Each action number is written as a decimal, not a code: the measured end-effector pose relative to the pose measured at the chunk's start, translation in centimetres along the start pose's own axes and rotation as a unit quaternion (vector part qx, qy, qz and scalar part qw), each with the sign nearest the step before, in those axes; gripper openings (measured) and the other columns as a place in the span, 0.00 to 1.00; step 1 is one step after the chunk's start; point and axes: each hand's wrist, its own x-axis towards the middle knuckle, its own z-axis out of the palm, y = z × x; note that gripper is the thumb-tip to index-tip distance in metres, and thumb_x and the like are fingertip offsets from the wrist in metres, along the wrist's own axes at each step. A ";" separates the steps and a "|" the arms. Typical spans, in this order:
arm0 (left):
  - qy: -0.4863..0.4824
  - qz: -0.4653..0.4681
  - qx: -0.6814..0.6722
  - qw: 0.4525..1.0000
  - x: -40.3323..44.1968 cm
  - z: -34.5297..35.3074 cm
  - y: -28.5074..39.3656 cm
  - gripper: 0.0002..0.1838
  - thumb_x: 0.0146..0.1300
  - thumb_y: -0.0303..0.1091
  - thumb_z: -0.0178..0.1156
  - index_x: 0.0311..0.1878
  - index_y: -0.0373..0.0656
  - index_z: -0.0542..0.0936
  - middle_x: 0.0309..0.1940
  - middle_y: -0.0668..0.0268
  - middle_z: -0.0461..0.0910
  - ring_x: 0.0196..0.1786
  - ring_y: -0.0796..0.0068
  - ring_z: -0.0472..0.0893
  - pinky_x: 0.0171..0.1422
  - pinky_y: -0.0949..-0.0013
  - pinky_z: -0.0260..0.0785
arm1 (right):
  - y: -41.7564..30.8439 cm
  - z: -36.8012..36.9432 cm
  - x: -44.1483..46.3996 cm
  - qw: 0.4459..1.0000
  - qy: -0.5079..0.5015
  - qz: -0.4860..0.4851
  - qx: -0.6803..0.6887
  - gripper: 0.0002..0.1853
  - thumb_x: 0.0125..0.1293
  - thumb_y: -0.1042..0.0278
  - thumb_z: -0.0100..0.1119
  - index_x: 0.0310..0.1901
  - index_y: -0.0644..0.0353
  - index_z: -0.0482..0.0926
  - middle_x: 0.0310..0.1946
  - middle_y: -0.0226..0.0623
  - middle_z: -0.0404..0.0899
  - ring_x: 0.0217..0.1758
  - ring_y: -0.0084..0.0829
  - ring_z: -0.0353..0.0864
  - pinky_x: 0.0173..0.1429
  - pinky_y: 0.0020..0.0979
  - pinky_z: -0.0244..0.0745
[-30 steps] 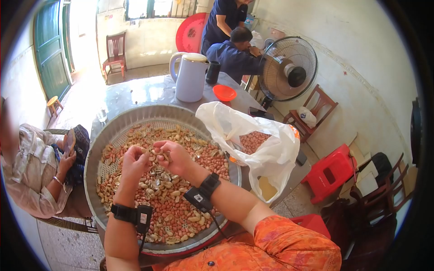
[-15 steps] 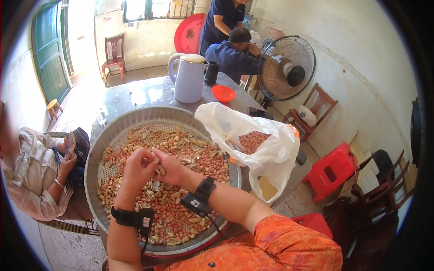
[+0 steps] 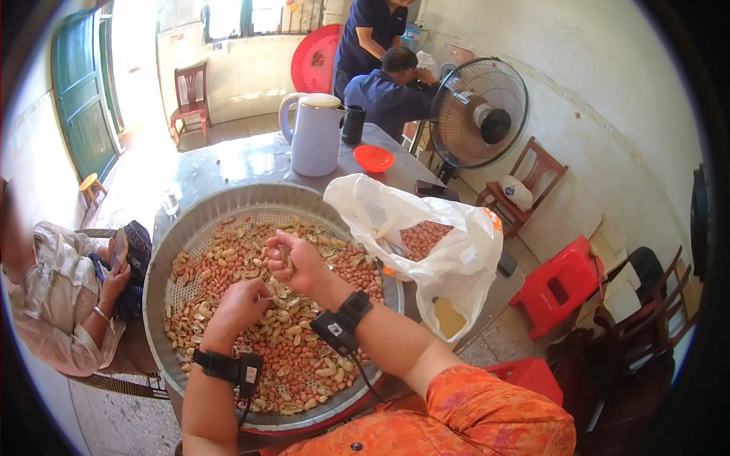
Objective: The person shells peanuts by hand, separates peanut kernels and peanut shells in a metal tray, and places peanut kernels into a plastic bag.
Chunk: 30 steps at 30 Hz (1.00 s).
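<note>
A large round metal tray [image 3: 158,346] with a perforated bottom holds a mix of shelled red peanuts [image 3: 353,266], whole peanuts and broken shells [image 3: 293,308]. My left hand [image 3: 239,305] is low over the middle of the heap, fingers bent and pressed together at the tips; whatever is between them is hidden. Just above and to the right, my right hand [image 3: 298,264] is turned partly palm up, its fingers curled around what look like peanuts. The two hands are apart. Right of the tray, a white plastic bag [image 3: 471,262] stands open with red peanuts inside.
Behind the tray are a pale jug [image 3: 315,140], a dark cup [image 3: 353,124] and an orange bowl [image 3: 373,158] on the grey table [image 3: 251,156]. A standing fan [image 3: 479,114] is beyond. A seated person [image 3: 65,292] holds a phone at left; two people are at the back.
My hands, together over the heap before, have separated. The left has dropped lower toward the peanuts, and the right has lifted slightly away and turned with fingers curled.
</note>
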 end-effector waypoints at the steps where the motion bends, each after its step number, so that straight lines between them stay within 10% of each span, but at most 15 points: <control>1: 0.000 0.001 0.001 1.000 0.0 -0.2 0.1 0.08 0.46 0.32 0.61 0.30 0.40 0.77 0.23 0.58 0.75 0.29 0.66 0.76 0.34 0.66 0.68 | 0.0 0.0 0.0 1.000 -0.001 -0.001 0.001 0.11 0.66 0.60 0.41 0.34 0.58 0.67 0.21 0.27 0.64 0.20 0.18 0.62 0.16 0.14 0.54; 15: 0.248 -0.024 -0.151 0.957 1.4 -0.2 -2.0 0.04 0.52 0.27 0.58 0.31 0.39 0.74 0.16 0.68 0.73 0.20 0.80 0.71 0.25 0.75 0.63 | 1.0 0.2 0.2 0.941 0.027 -0.012 -0.337 0.11 0.63 0.61 0.49 0.42 0.57 0.71 0.26 0.25 0.69 0.23 0.17 0.66 0.19 0.16 0.59; 30: 0.192 -0.021 -0.199 0.961 1.0 -0.7 -0.7 0.09 0.51 0.28 0.60 0.34 0.37 0.71 0.20 0.67 0.74 0.24 0.82 0.72 0.27 0.77 0.64 | 2.3 0.2 0.3 0.928 -0.042 0.010 -0.369 0.10 0.63 0.61 0.47 0.34 0.58 0.72 0.25 0.26 0.70 0.19 0.16 0.68 0.16 0.17 0.60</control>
